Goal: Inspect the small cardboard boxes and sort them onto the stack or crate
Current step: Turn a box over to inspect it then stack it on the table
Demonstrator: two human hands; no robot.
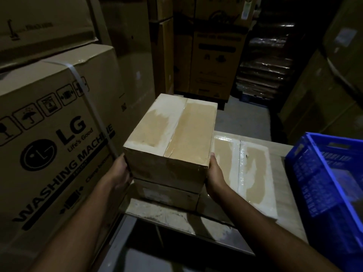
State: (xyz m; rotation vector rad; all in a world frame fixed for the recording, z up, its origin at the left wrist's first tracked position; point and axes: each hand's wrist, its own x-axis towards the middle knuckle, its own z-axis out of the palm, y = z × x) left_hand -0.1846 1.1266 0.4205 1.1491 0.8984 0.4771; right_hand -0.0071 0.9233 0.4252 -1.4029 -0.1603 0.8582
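Squarely between both hands point(119, 173) point(215, 177), the taped box point(170, 132) is gripped by its sides.

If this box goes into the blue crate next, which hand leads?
Probably the right hand: it grips the small cardboard box on the side facing the blue crate. The left hand holds the far side, by the LG carton.

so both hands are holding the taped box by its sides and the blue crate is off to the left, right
Not quite. The head view shows the left hand and right hand holding the taped box by its sides, but the blue crate sits off to the right, not the left.
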